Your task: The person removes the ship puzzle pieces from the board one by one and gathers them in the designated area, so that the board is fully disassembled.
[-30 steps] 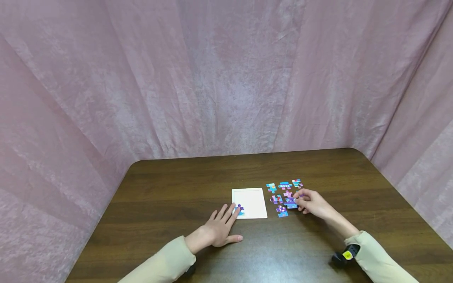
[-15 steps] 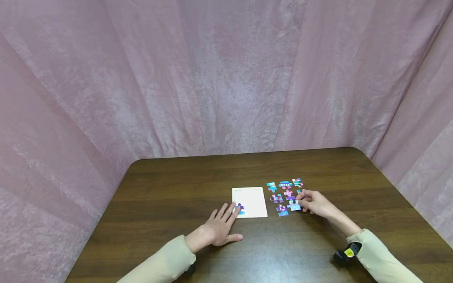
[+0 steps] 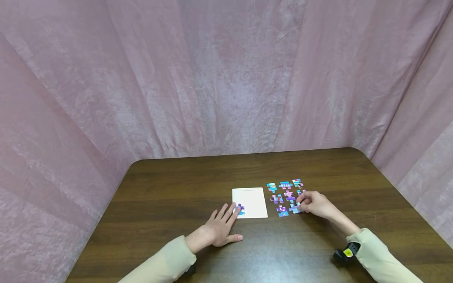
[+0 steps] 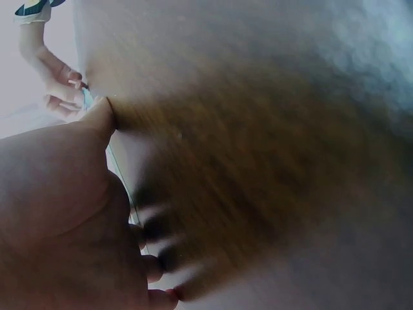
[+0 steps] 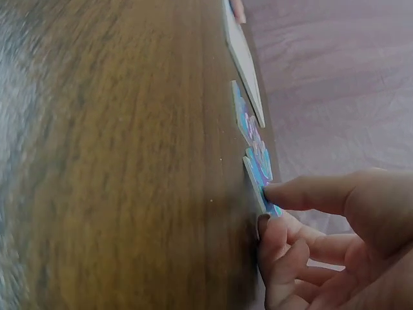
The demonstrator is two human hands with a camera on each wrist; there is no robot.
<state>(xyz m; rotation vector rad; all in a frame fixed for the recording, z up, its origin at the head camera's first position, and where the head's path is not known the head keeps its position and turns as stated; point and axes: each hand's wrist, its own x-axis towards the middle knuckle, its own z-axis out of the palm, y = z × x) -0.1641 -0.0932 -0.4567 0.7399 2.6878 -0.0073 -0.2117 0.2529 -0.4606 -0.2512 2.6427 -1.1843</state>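
Observation:
My left hand (image 3: 220, 228) lies with its fingers spread and straight, fingertips on the left edge of a white puzzle board (image 3: 253, 202). A blue and purple puzzle piece (image 3: 242, 212) sits in the board's lower left corner, partly under those fingertips. To the right of the board, my right hand (image 3: 316, 204) pinches a light blue and purple puzzle piece (image 3: 294, 208) by its right side. The right wrist view has the thumb on top of this puzzle piece (image 5: 255, 177) and the curled fingers at its edge, low over the table.
Several loose puzzle pieces lie in rough rows between board and right hand, among them a pink and purple piece (image 3: 289, 195) and a blue and purple piece (image 3: 282, 211). The brown wooden table (image 3: 177, 188) ends at a pink curtain (image 3: 226, 78) behind.
My right hand has shifted the pinched puzzle piece slightly right and nearer to me, off the purple piece it partly covered, and turned it. The left hand has stayed in place.

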